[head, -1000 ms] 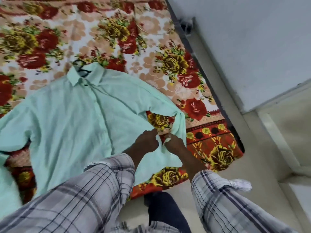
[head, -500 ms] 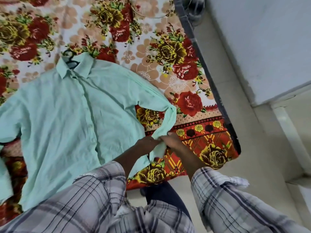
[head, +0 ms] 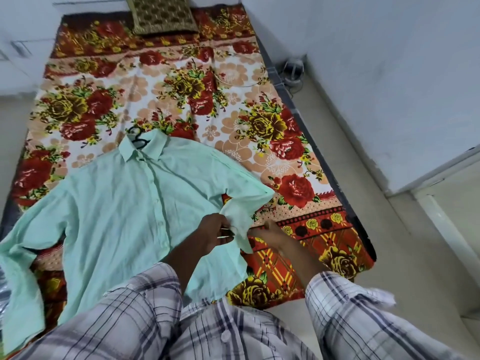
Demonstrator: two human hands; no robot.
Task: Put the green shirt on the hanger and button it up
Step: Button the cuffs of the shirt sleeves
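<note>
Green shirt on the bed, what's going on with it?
A person in a checked shirt is working on the green shirt, which lies flat on the flowery bedspread with the hook of a hanger poking out at the collar. The left hand grips one sleeve's cuff; the right hand is beside it, too blurred to tell its grip.

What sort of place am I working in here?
Probably a bedroom in a home: a floral bedsheet spread out low, a patterned pillow at its far end, and a plain wall beside it. The green shirt lies on the sheet.
</note>
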